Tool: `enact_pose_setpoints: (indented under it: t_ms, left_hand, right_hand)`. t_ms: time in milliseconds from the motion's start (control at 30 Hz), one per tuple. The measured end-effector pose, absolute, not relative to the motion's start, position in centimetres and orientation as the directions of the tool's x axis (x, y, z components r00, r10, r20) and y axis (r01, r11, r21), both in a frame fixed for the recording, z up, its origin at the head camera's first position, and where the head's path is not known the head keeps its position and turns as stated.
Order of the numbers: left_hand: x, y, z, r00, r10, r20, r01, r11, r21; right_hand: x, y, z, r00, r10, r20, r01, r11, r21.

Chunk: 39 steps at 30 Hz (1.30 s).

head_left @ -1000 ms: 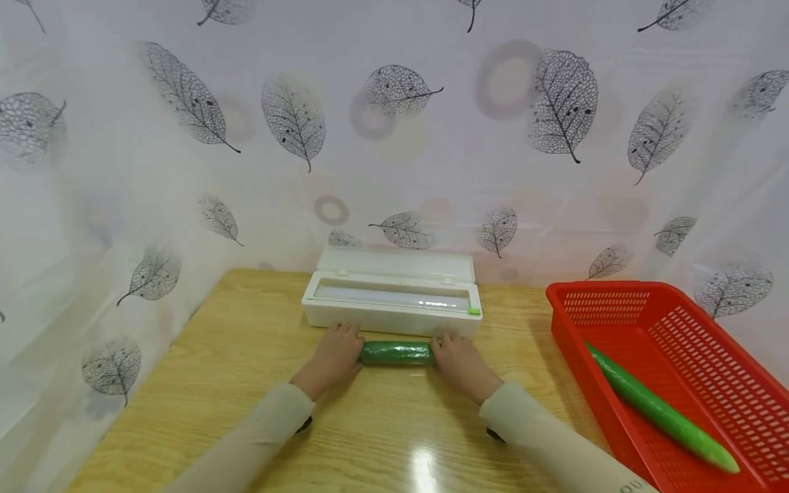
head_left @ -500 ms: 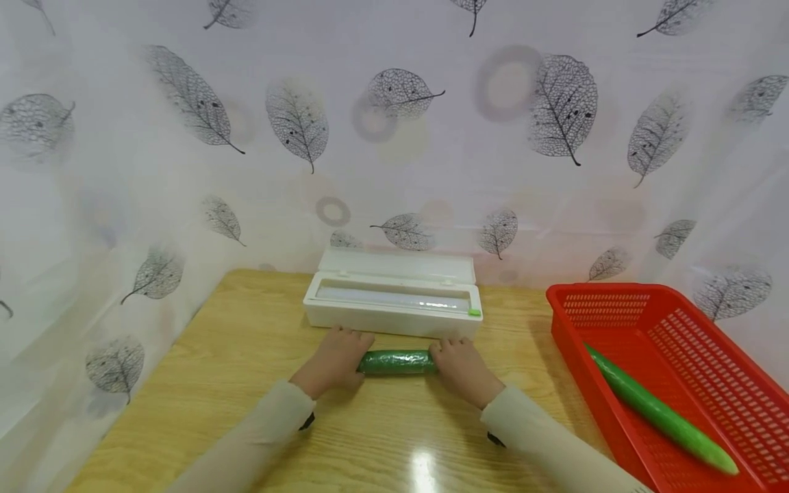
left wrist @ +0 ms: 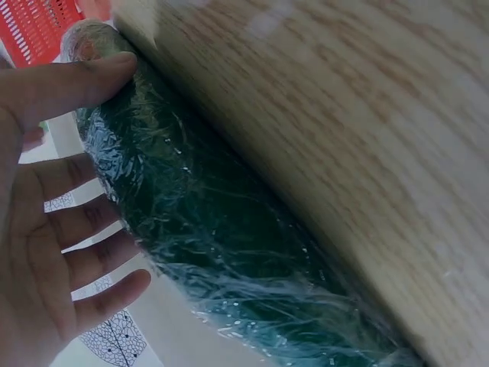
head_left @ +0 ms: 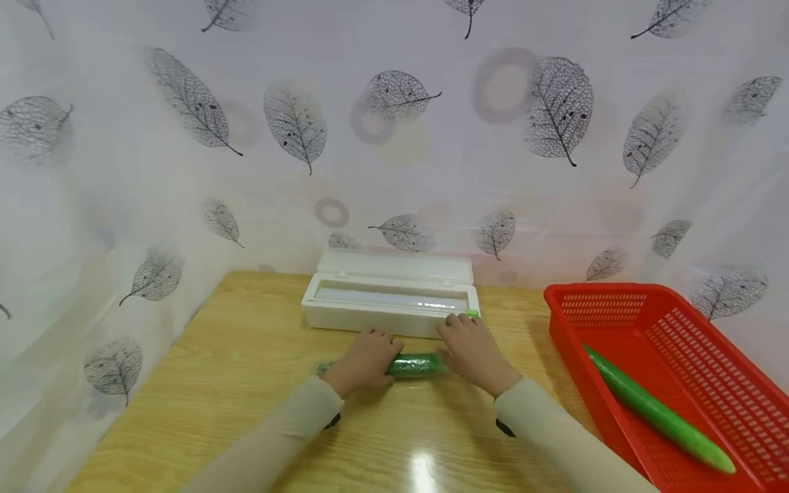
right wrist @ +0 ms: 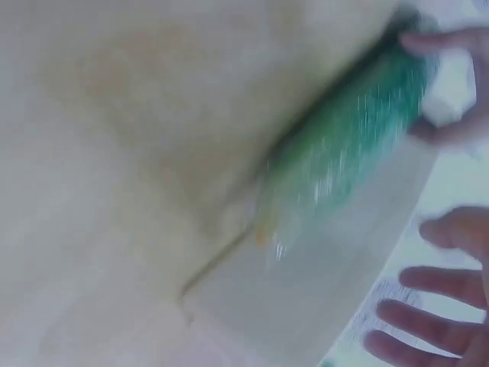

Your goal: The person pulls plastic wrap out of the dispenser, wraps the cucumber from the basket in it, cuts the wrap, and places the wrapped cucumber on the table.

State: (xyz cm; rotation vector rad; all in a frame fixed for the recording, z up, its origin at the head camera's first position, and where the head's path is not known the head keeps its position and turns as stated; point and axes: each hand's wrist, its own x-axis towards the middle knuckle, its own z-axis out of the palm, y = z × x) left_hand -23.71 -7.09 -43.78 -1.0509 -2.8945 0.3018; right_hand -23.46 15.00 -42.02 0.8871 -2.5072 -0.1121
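A cucumber point(head_left: 420, 365) wrapped in clear film lies crosswise on the wooden table, in front of the white box. My left hand point(head_left: 368, 359) holds it around the middle, thumb on the near side and fingers on the far side. Wrinkled, shiny film covers the cucumber point(left wrist: 191, 183) in the left wrist view. My right hand point(head_left: 473, 352) is by the cucumber's right end, its fingers near the front of the box. The right wrist view, somewhat blurred, shows the right hand point(right wrist: 451, 298) with fingers spread, apart from the cucumber point(right wrist: 348, 141).
Behind the hands stands a white cling film box point(head_left: 364, 318), lid up, with a roll inside and a green slider point(head_left: 472, 313) at its right. A red plastic basket point(head_left: 570, 356) on the right holds another cucumber point(head_left: 656, 409). A leaf-patterned curtain point(head_left: 431, 171) hangs behind the table.
The cucumber came slightly nearer. My left hand slid from its left end to its middle; my right hand let go of the right end and moved a little right and away.
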Motion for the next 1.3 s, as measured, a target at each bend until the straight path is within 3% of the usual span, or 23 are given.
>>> enact_pose_setpoints:
  t_ms: [200, 400, 667, 933, 1100, 1300]
  left_hand:
    - [-23.6, -7.4, -43.6, -0.761, 0.649, -0.023, 0.646, 0.752, -0.130]
    - [-23.4, -8.6, -43.7, -0.754, 0.656, 0.041, 0.650, 0.754, -0.101]
    - [-22.2, -13.2, -42.2, -0.811, 0.572, 0.125, 0.578, 0.816, 0.015]
    - [-21.5, -19.2, -38.9, -0.858, 0.446, 0.255, 0.457, 0.889, -0.016]
    - [-21.7, -22.3, -37.5, -0.872, 0.355, 0.336, 0.386, 0.922, 0.027]
    - [-22.5, -25.5, -37.1, -0.913, 0.215, 0.346, 0.254, 0.965, 0.069]
  right_hand:
    - [-26.3, 16.6, -41.3, -0.693, -0.461, 0.554, -0.463, 0.874, 0.149]
    - [-27.6, 17.5, -41.7, -0.759, -0.352, 0.548, -0.385, 0.921, 0.059]
    - [-27.9, 18.0, -42.5, -0.800, -0.330, 0.502, -0.368, 0.929, 0.025]
    - [-28.3, 18.1, -42.7, -0.761, -0.351, 0.546, -0.399, 0.916, 0.034]
    - [-28.3, 18.2, -42.6, -0.762, -0.349, 0.546, -0.399, 0.917, 0.029]
    - [-28.3, 18.2, -42.7, -0.757, -0.356, 0.547, -0.406, 0.913, 0.033]
